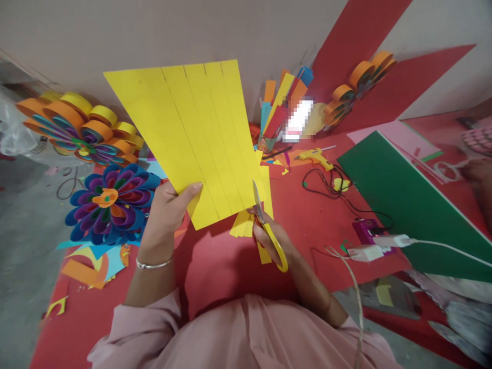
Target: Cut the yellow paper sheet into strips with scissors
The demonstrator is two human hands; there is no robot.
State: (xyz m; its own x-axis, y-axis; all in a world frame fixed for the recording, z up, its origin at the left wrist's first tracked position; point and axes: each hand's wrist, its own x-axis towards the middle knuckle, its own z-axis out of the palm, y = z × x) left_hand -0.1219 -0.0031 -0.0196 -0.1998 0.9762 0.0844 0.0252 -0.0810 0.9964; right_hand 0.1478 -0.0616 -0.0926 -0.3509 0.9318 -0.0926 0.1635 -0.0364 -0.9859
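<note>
A yellow sheet of paper [192,138], ruled with several dark lengthwise lines, is held up over the red table. My left hand [169,205] grips its lower left edge, thumb on the face towards me. In my right hand [271,233] is a pair of scissors [282,256] with yellow handles, the fingers closed round them. The scissor blades point up at the sheet's lower right edge; whether they touch it I cannot tell. Cut yellow paper strips [242,224] lie on the table below and behind the scissors, partly hidden by my right hand.
Paper-loop flowers, one blue and purple [109,202], one orange and yellow [84,125], stand at the left by paper scraps [86,269]. Behind are a bundle of coloured strips [286,95] and a yellow glue gun [315,158]. A green board [415,205] and a purple socket box [365,231] with cables lie right.
</note>
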